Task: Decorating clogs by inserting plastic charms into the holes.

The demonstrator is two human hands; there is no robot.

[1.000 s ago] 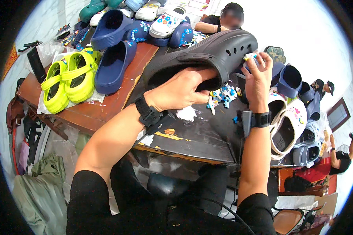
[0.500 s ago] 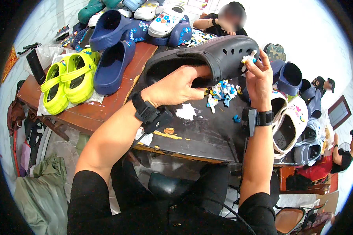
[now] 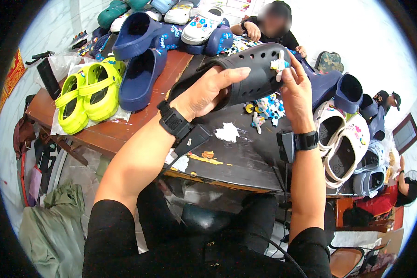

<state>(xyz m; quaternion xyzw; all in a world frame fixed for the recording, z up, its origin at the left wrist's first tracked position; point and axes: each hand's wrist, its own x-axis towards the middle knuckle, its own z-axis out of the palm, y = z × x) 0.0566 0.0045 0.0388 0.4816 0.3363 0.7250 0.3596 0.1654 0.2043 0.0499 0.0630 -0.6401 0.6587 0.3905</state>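
Observation:
A black clog (image 3: 252, 76) is held up over the dark table, its toe pointing right. My left hand (image 3: 208, 90) reaches into its heel opening, fingers hidden inside and thumb stretched along the outer upper. At the toe, my right hand (image 3: 295, 88) is closed, its thumb on the front and its fingers partly hidden behind. A white shoe charm (image 3: 279, 65) with blue and yellow parts sits against the holed toe, touching the right thumb tip. Below the clog lies a pile of loose blue, white and yellow charms (image 3: 269, 110).
Yellow-green clogs (image 3: 102, 90) and navy clogs (image 3: 141, 81) stand to the left. More shoes crowd the back, including a white decorated clog (image 3: 201, 28). Cream clogs (image 3: 343, 153) line the right edge. Across the table sits another person (image 3: 282, 37). White scraps (image 3: 227, 133) lie near the front.
The black clog has tilted and come slightly left at the toe. My left thumb has lifted onto its outside, and my left fingers sit deeper in it. The other person's hands have moved apart.

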